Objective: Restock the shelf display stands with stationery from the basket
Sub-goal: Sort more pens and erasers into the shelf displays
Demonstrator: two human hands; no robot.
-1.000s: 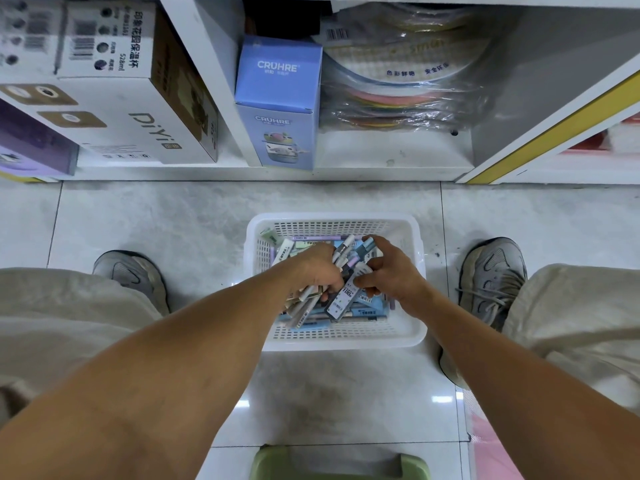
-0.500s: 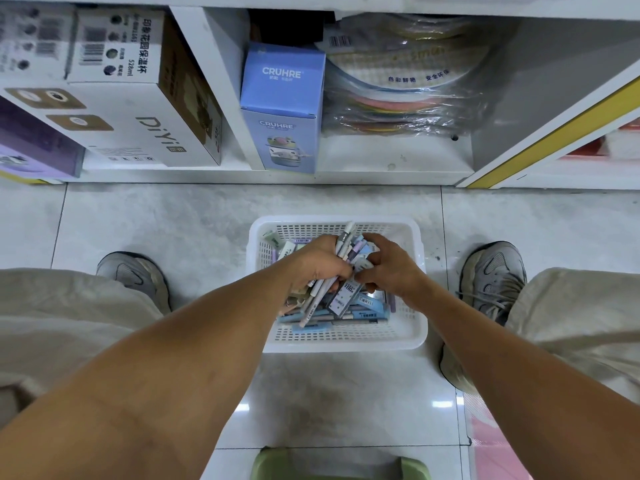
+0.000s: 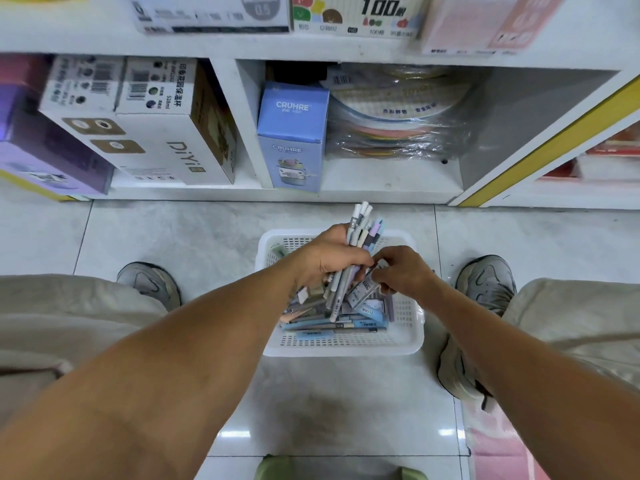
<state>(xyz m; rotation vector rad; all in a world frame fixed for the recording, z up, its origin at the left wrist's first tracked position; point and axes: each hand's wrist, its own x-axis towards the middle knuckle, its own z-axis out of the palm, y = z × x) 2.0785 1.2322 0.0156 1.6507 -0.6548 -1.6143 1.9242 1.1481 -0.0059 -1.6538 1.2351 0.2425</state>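
A white perforated basket [image 3: 408, 336] stands on the tiled floor between my feet, filled with pens and small stationery packs [image 3: 334, 325]. My left hand [image 3: 327, 258] grips a bundle of pens [image 3: 360, 230] above the basket, their tips pointing up toward the shelf. My right hand [image 3: 403, 271] is beside it, its fingers pinching a small grey pack [image 3: 362, 291] at the lower end of the bundle.
A white shelf unit [image 3: 242, 192] rises just beyond the basket, holding a DiYi box [image 3: 162, 147], a blue CRUHRE box [image 3: 292, 136] and wrapped coloured discs [image 3: 398, 123]. My shoes [image 3: 485, 282] flank the basket. A green stool edge [image 3: 273, 469] lies at the bottom.
My left hand has lifted the bundle of pens out of the basket, tips now pointing up. The view has tilted up, showing more of the shelf. My right hand stayed by the bundle's lower end.
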